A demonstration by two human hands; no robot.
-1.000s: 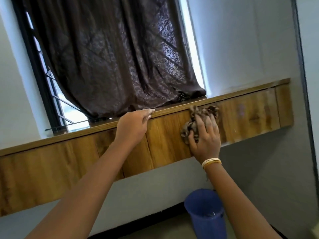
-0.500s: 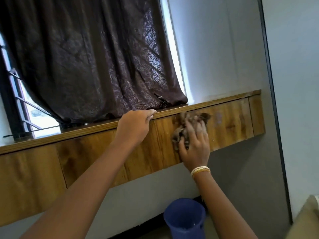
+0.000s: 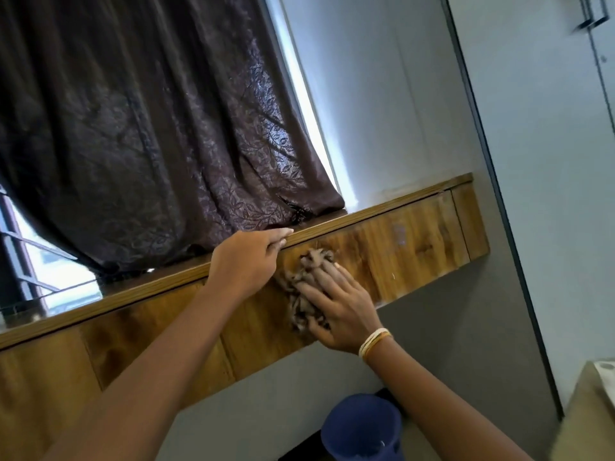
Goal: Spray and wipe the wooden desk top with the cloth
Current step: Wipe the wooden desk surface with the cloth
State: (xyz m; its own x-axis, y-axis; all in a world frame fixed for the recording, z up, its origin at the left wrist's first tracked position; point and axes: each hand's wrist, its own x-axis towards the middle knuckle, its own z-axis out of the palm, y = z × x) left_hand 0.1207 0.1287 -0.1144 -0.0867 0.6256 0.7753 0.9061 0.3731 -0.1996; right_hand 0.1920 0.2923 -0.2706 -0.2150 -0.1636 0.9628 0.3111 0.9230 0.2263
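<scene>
Wiping hand: the right hand [image 3: 339, 307] lay flat against the wooden desk's front panel, fingers straight and spread, pressing the cloth [image 3: 307, 287] onto the wood.
Cloth: a crumpled brownish rag, bunched under the right fingers [image 3: 316, 277], with its upper folds showing above the fingertips just below the desk's front edge and its lower folds spilling out on the hand's left side.
Bracing hand: the left hand [image 3: 246, 261] was hooked over the front edge of the desk [image 3: 426, 237], fingers curled round the lip and the thumb pressed along the edge strip, just beside the cloth and nearly touching it.
Desk: a wall-mounted wooden top with a deep front panel of joined boards; its right end stopped near a dark vertical frame, and its left stretch ran off the picture's left side.
Desk top: only a narrow sliver of the upper surface showed from below, glossy near the left with window light reflected in it.
Curtain: a dark brown patterned curtain [image 3: 149, 128] hung down to the back of the desk top, its hem resting on the surface above the left hand.
Window: bright glass and bars [image 3: 50, 264] showed past the curtain's lower left.
Wrist: pale and gold bangles [image 3: 374, 342] circled the right wrist.
Bucket: a blue bucket [image 3: 361, 430] stood below the desk, under the right forearm.
</scene>
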